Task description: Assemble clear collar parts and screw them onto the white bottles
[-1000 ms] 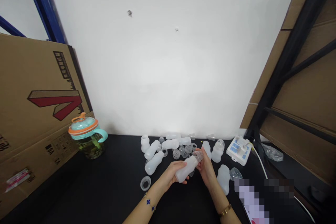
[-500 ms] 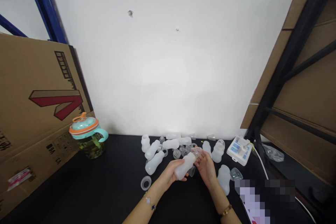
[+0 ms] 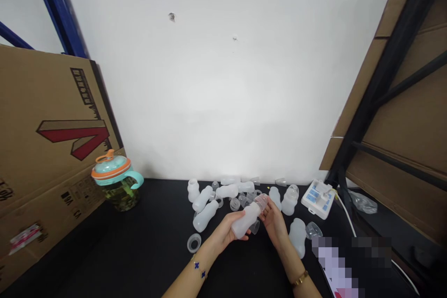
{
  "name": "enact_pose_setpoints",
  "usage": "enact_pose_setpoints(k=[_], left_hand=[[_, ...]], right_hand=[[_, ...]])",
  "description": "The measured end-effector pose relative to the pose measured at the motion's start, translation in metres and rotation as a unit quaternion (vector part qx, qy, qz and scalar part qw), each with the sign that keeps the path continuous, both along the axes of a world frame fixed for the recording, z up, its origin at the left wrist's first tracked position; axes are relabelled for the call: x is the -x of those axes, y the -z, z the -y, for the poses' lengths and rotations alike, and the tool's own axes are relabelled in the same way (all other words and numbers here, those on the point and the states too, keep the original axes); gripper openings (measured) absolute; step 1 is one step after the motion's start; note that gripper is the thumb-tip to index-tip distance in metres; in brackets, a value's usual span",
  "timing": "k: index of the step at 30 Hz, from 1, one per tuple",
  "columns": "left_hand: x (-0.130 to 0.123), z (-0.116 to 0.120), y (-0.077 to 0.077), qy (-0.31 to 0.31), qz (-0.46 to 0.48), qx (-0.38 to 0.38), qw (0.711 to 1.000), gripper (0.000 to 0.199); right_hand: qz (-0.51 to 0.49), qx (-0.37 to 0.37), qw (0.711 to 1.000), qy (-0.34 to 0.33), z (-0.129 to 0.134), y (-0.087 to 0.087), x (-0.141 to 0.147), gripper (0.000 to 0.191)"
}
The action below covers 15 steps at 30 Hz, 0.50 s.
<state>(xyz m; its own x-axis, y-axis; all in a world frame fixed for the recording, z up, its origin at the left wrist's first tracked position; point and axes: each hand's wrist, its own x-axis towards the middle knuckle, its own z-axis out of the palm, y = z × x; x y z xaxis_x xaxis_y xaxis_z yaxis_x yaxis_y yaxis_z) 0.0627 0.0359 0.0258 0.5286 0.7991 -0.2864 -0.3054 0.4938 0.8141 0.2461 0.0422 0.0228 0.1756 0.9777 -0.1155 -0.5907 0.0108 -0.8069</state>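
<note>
The milky baby bottle is held above the counter, tilted with its neck toward one o'clock, probably because that slant brings the clear dome cap at its top within easy reach of the other fingers. Taking the held bottle as the dial's centre, two bottles lie on their sides between nine and ten o'clock, the nearer bottle pointing its neck inward; a clear ring collar rests flat between eight and nine. Another bottle lies between three and four, beside the right forearm, with a clear cup just past it. A capped bottle stands at two o'clock, seemingly set apart from the loose ones, while small clear parts cluster toward twelve, likely kept there to be near both hands. Well away, between nine and ten, stands a lidded jug, presumably out of the way. The left hand is wrapped narrowly around the bottle's body, thumb on top and fingers underneath, which seems to keep it steady. The right hand is drawn narrow too, its fingertips bent around the cap's side; how firmly they grip, and whether the cap is fully seated, I cannot tell.
</note>
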Motion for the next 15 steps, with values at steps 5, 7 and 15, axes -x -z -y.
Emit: enact_pose_setpoints(k=[5, 7, 15], left_hand=[[0.0002, -0.0020, 0.0027, 0.002, 0.011, 0.008, 1.000, 0.051], [0.0003, -0.0023, 0.0029, 0.001, 0.015, 0.011, 1.000, 0.053], [0.0008, -0.0030, 0.0041, -0.002, 0.013, 0.016, 1.000, 0.055]], right_hand=[[-0.020, -0.005, 1.000, -0.004, -0.0011, 0.0020, 0.0001, 0.038], [-0.015, 0.000, 1.000, -0.003, -0.0007, 0.0011, 0.0005, 0.038], [-0.021, 0.006, 1.000, -0.011, 0.0012, 0.0001, 0.0021, 0.035]])
